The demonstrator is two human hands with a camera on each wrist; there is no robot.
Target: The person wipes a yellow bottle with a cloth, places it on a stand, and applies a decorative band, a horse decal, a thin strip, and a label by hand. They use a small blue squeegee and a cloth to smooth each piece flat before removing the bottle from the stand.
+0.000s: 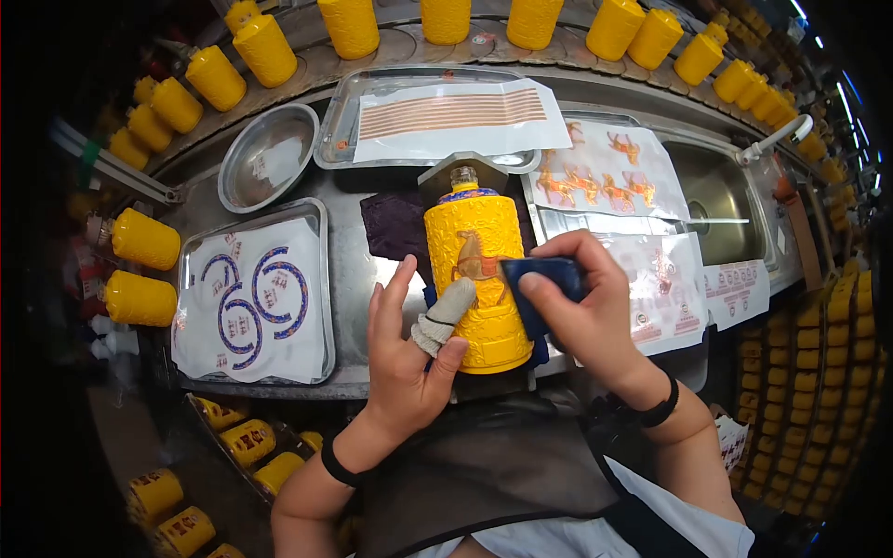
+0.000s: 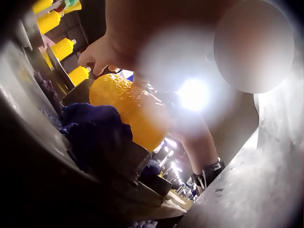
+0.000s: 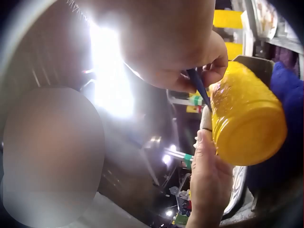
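Observation:
A yellow embossed bottle [image 1: 476,279] lies tilted on a stand at the bench's front, an orange horse decal [image 1: 476,262] on its side. My left hand [image 1: 409,344] steadies it: the thumb, in a white knit cot [image 1: 445,314], presses the bottle's left side while the fingers stay straight. My right hand [image 1: 581,307] pinches a dark blue scraper [image 1: 547,279] and holds it against the decal. The bottle [image 3: 247,114] and scraper [image 3: 199,88] show in the right wrist view. In the left wrist view the bottle [image 2: 133,109] rests on a blue cloth [image 2: 92,130].
A tray of blue ring decals [image 1: 251,298] lies to the left, and a tray with a striped sheet [image 1: 451,112] behind. Horse decal sheets [image 1: 605,172] and a sink [image 1: 721,200] are on the right. A steel bowl [image 1: 268,153] sits at back left. Several yellow bottles [image 1: 265,46] line the conveyor.

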